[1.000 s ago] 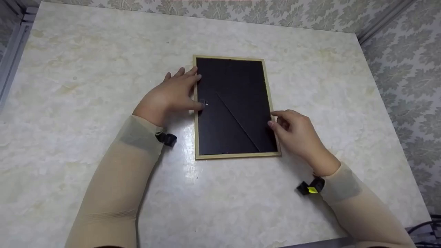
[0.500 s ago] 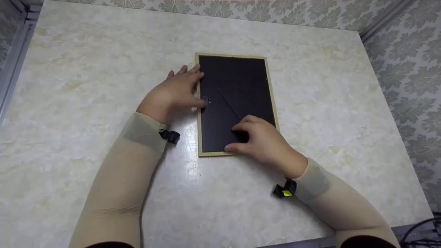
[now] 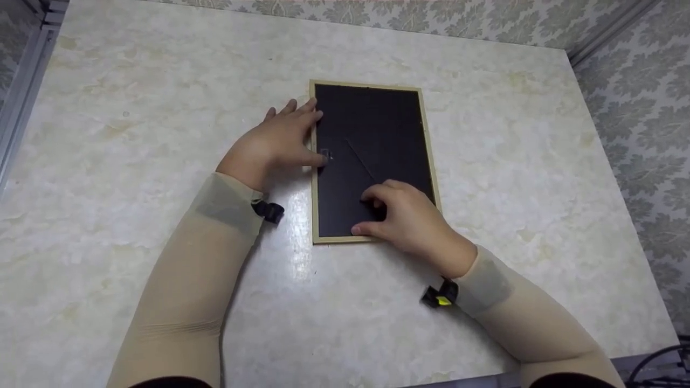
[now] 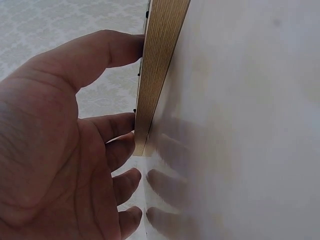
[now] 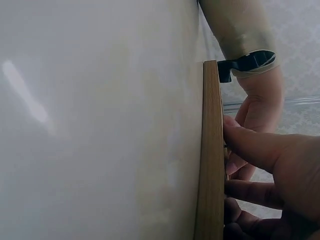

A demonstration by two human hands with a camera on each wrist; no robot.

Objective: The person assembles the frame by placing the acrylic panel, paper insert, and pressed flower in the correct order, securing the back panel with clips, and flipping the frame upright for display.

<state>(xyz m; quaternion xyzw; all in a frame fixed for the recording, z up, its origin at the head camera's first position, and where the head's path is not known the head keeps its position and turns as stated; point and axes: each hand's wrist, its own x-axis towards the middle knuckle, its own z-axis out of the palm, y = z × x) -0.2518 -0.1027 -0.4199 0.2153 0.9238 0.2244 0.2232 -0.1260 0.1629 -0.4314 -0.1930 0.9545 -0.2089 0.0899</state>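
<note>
Frame (image 3: 372,145) face-down under both hands (image 3: 275,143).

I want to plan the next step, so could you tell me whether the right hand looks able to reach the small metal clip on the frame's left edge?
Probably not: the left hand covers the small metal clip; the right hand rests nearer.

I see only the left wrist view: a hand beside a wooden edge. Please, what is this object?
Observer: A picture frame, lying face down on the table; its black back faces up.
Operator: Where is the right hand?
Observer: The right hand rests on the black back, near the frame's near edge.
Operator: And the left hand, from above?
Observer: The left hand lies flat along the frame's left edge, thumb at a small clip.
</note>
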